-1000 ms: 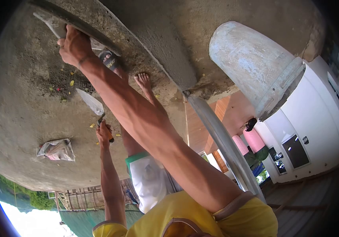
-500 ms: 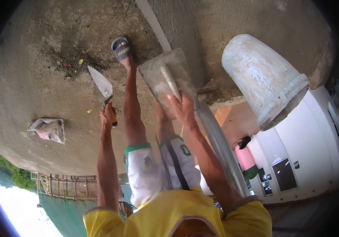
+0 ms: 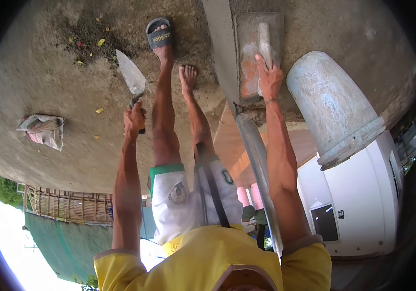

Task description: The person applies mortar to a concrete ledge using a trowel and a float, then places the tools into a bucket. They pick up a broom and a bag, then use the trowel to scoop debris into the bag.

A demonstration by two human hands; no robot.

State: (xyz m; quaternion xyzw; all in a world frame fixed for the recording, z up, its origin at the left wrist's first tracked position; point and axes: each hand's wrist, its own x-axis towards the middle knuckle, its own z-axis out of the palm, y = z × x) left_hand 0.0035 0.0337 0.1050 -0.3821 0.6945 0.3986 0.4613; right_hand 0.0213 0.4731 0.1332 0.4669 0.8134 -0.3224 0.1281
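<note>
My left hand (image 3: 134,119) is closed round the handle of a pointed trowel (image 3: 131,74), its blade directed away from me over the rough ground. Farther out on the right, my right hand (image 3: 269,80) grips the pale handle of a rectangular float (image 3: 249,58). The float's plate, stained grey and orange, lies against a grey cement surface (image 3: 223,43), beside a long edge. Beside my right forearm is a large, mottled blue-grey bucket (image 3: 331,104).
A crumpled sack (image 3: 45,131) lies on the ground at left, with scattered leaves nearer the middle. A long metal-coloured bar (image 3: 256,160) runs beside my right arm. A slatted fence (image 3: 72,206) is at lower left; a white structure (image 3: 363,199) at right.
My right hand has moved outward and slightly right with the float, which now lies along the cement surface. The trowel stays in my left hand. My bare right foot now shows.
</note>
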